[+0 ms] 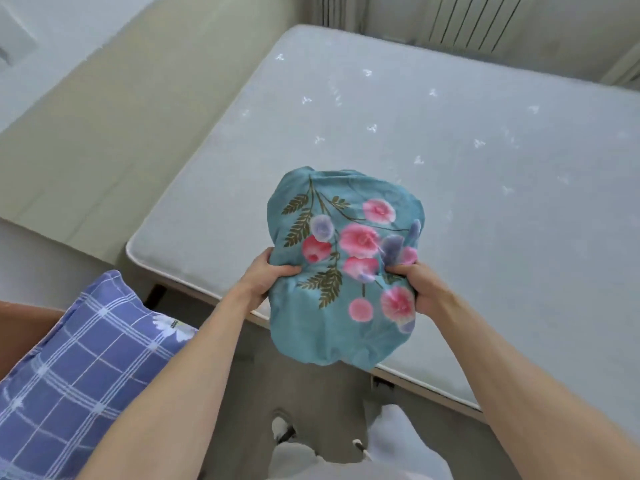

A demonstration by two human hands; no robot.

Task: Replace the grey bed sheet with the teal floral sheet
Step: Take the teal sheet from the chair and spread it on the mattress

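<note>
**Background items, bedroom**

Blue-purple plaid pillow (pixel 79 372) with white daisy print, lower left, resting on a brownish surface at frame edge. White radiator (pixel 474 20) against the far wall, top right. Beige wall panel (pixel 114 109) running along the bed's left side. Grey floor (pixel 256 372) below. White shoe (pixel 282 427) on it.
</note>
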